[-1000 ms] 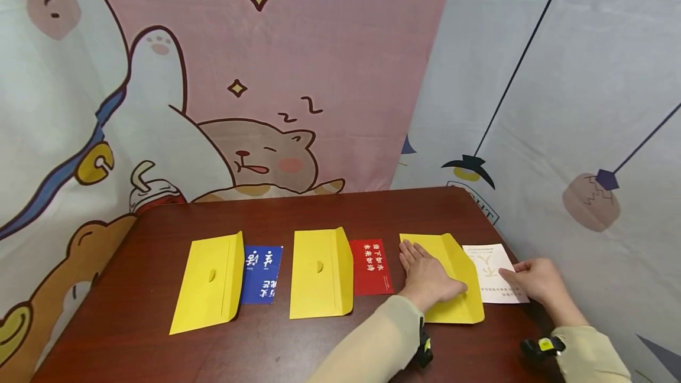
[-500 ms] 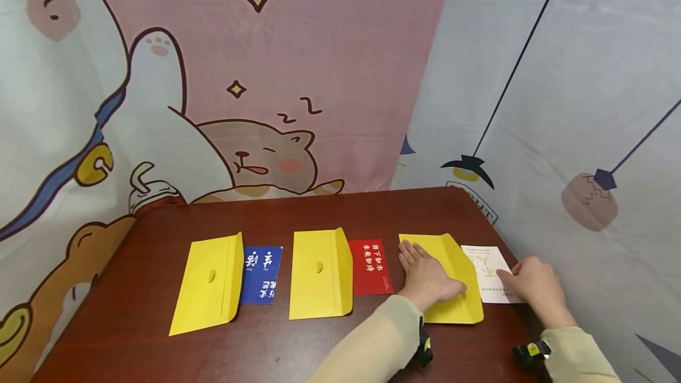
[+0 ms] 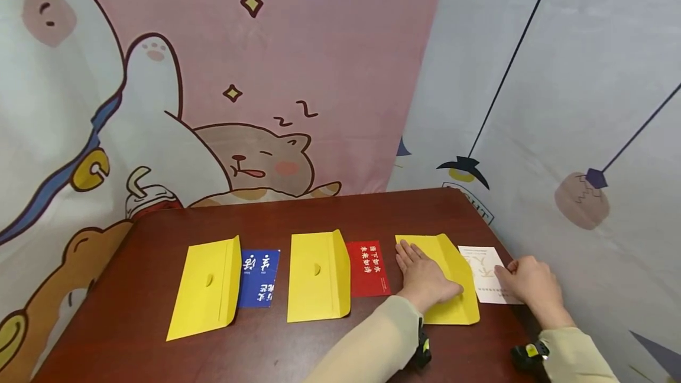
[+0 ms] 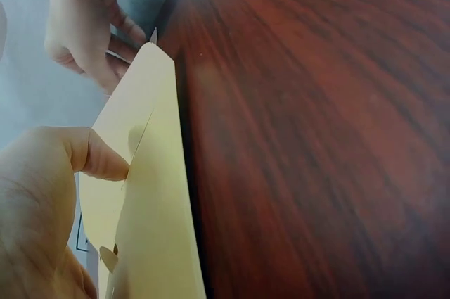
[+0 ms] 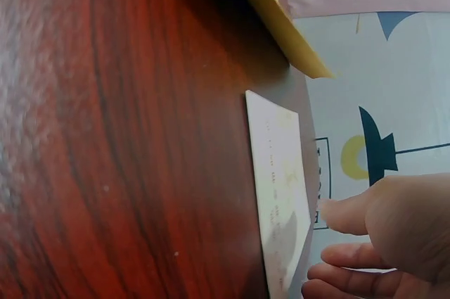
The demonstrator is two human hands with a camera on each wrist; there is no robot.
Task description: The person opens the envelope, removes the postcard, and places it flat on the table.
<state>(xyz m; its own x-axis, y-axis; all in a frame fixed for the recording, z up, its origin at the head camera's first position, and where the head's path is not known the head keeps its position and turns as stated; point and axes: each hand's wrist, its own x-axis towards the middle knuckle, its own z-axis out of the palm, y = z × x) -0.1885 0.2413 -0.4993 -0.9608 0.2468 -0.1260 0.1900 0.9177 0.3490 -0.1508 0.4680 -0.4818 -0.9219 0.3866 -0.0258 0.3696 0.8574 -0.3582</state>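
My left hand (image 3: 427, 276) rests spread on the right yellow envelope (image 3: 452, 309), its thumb out toward the flap. In the left wrist view that thumb (image 4: 105, 158) touches the envelope by the flap's fold. A white card (image 3: 486, 282) with pale gold characters lies flat beside the flap. Over this card's right side is my right hand (image 3: 534, 288). The right wrist view has its thumb (image 5: 344, 214) and loosely bent fingers (image 5: 351, 278) with a gap between them, right at the edge of the white card (image 5: 281, 193).
Two more yellow envelopes, one in the middle (image 3: 314, 288) and one at left (image 3: 199, 294), lie on the dark red table (image 3: 255, 353). A red card (image 3: 367, 270) and a blue card (image 3: 259, 279) lie beside their flaps. A patterned cloth (image 3: 330, 75) hangs behind.
My right hand has shifted slightly left beside the white card. The left hand stays on the right envelope. The head view has tilted a little.
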